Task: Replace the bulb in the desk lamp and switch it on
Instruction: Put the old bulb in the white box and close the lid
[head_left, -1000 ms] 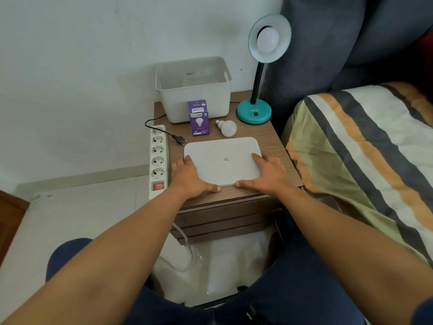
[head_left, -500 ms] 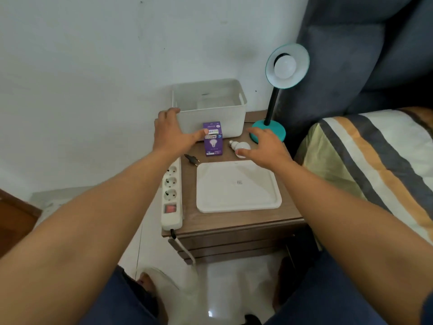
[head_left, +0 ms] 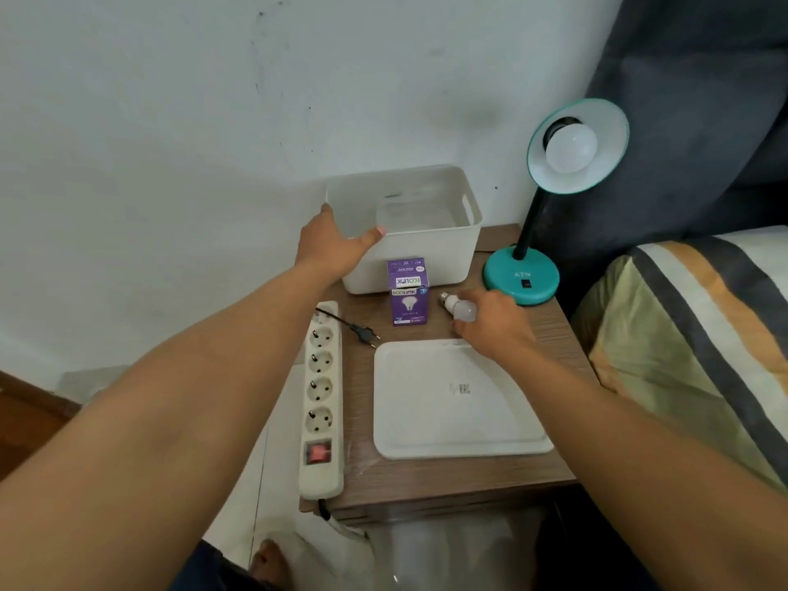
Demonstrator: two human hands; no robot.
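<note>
Left grip (head_left: 330, 245) has moved up and clasps the bin (head_left: 426, 253) rim; right grip (head_left: 494, 326) pinches the spare bulb (head_left: 462, 310). It's light, slick, fragile: hold the globe gently.

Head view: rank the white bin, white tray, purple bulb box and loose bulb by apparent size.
1. white tray and white bin: alike, tray nearer, unranked.
2. purple bulb box.
3. loose bulb, partly hidden.

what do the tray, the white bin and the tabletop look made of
Tray: likely plastic, matte white, moulded rounded rim. White bin: likely plastic, smooth, moulded handle slot. Tabletop: wood or laminate, matte, fine brown grain lines.
</note>
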